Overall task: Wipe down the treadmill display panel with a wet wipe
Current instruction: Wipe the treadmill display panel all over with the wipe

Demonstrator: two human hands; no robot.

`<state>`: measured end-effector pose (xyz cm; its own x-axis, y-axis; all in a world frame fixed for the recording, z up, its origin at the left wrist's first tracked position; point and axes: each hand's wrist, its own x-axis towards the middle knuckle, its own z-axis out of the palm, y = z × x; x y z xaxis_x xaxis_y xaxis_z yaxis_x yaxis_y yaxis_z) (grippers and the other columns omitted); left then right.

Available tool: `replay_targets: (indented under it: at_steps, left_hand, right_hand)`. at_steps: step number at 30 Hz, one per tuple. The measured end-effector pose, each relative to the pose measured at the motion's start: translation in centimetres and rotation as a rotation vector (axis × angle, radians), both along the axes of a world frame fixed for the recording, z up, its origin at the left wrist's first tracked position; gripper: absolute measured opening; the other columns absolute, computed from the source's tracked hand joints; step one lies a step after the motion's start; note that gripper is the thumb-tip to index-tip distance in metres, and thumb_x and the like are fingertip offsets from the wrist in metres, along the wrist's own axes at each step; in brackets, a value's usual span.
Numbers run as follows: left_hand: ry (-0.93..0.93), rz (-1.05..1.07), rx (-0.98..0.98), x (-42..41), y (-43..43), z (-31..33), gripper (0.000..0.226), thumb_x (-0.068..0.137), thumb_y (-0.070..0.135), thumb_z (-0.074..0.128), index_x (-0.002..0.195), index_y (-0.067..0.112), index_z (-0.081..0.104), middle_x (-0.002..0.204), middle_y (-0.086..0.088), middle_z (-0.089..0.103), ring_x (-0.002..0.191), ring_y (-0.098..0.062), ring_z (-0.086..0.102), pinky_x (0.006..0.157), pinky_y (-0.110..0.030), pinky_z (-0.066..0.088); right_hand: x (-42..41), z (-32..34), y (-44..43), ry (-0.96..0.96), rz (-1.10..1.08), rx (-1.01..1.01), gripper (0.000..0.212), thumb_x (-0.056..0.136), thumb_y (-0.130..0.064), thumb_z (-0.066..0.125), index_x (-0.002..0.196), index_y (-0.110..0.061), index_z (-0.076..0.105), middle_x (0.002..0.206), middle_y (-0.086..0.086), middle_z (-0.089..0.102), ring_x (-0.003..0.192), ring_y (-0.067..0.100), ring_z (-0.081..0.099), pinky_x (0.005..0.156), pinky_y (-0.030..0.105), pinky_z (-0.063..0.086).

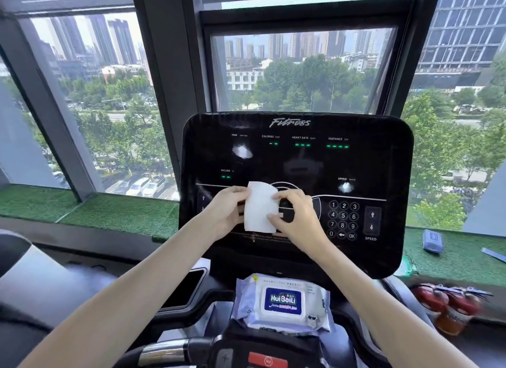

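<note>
The glossy black treadmill display panel stands just behind both my hands, which hide its lower centre controls. Below my wrists lies the pale lilac soft pack of wet wipes with a blue label, its near edge hidden behind a dark bar. My forearms reach forward and converge. My left hand pinches the left edge of the white rectangular wet wipe with curled fingers; my right hand pinches its right edge between thumb and fingertips. The wipe is spread between them; I cannot tell whether it touches the panel.
</note>
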<state>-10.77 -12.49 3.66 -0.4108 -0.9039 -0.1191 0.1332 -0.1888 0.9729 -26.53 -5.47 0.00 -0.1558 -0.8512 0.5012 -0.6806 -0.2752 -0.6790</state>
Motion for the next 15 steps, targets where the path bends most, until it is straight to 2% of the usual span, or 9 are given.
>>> replay_targets:
  at_steps: [2,4,7,9,11,13,15]
  left_hand:
    - [0.008,-0.029,0.007,-0.2,0.3,-0.2,0.017,0.096,0.013,0.050,0.107,0.003,0.057,0.087,-0.006,0.064,0.077,-0.019,0.062,0.069,-0.035,0.054]
    - [0.027,-0.061,0.021,-0.3,0.5,-0.3,0.018,0.095,0.014,0.051,0.107,0.002,0.058,0.088,-0.008,0.062,0.076,-0.019,0.061,0.067,-0.034,0.053]
    - [0.047,-0.116,0.013,-0.1,0.7,-0.2,0.019,0.094,0.017,0.054,0.107,0.004,0.058,0.087,-0.006,0.060,0.074,-0.016,0.061,0.067,-0.031,0.053]
    - [0.031,-0.124,-0.032,0.2,0.8,0.0,0.025,0.092,0.020,0.058,0.112,0.005,0.058,0.093,-0.005,0.063,0.082,-0.016,0.063,0.078,-0.033,0.054]
    - [-0.099,-0.077,-0.161,0.7,0.7,-0.2,0.038,0.087,0.026,0.065,0.123,0.015,0.054,0.105,-0.001,0.064,0.097,-0.013,0.063,0.091,-0.034,0.050]
    - [-0.231,-0.047,-0.271,1.2,0.5,-0.9,0.050,0.082,0.031,0.070,0.128,0.024,0.051,0.117,0.005,0.056,0.108,-0.008,0.056,0.097,-0.032,0.044]
    - [-0.207,-0.095,-0.234,1.4,0.4,-1.7,0.046,0.080,0.031,0.071,0.123,0.025,0.055,0.120,0.004,0.056,0.112,-0.010,0.054,0.099,-0.034,0.041]
  right_hand:
    - [0.6,-0.4,-0.3,0.106,-0.009,-0.051,0.040,0.071,-0.026,0.075,0.108,-0.024,0.060,0.112,-0.010,0.051,0.108,0.011,0.038,0.094,0.026,0.030]
    - [1.0,-0.8,-0.4,0.177,-0.086,-0.110,0.038,0.069,-0.029,0.075,0.105,-0.024,0.063,0.112,-0.008,0.052,0.107,0.011,0.040,0.092,0.029,0.028]
    - [1.1,-1.0,-0.6,0.201,-0.147,-0.166,0.024,0.070,-0.027,0.074,0.092,-0.020,0.067,0.098,-0.006,0.057,0.098,0.014,0.048,0.091,0.030,0.029]
    - [1.1,-1.0,-0.7,0.189,-0.147,-0.174,0.011,0.073,-0.025,0.071,0.082,-0.020,0.068,0.085,-0.007,0.059,0.087,0.016,0.053,0.090,0.033,0.036]
    - [1.2,-0.8,-1.0,0.142,-0.147,-0.130,0.005,0.075,-0.023,0.067,0.074,-0.019,0.069,0.074,-0.005,0.060,0.079,0.018,0.055,0.085,0.039,0.042]
    - [1.2,-0.5,-1.3,0.005,-0.118,-0.045,0.009,0.078,-0.022,0.066,0.071,-0.017,0.070,0.070,-0.003,0.060,0.079,0.017,0.056,0.081,0.039,0.044]
    - [1.4,-0.2,-1.5,-0.163,0.003,0.060,0.014,0.082,-0.024,0.065,0.070,-0.017,0.068,0.068,0.000,0.060,0.073,0.012,0.055,0.074,0.035,0.044]
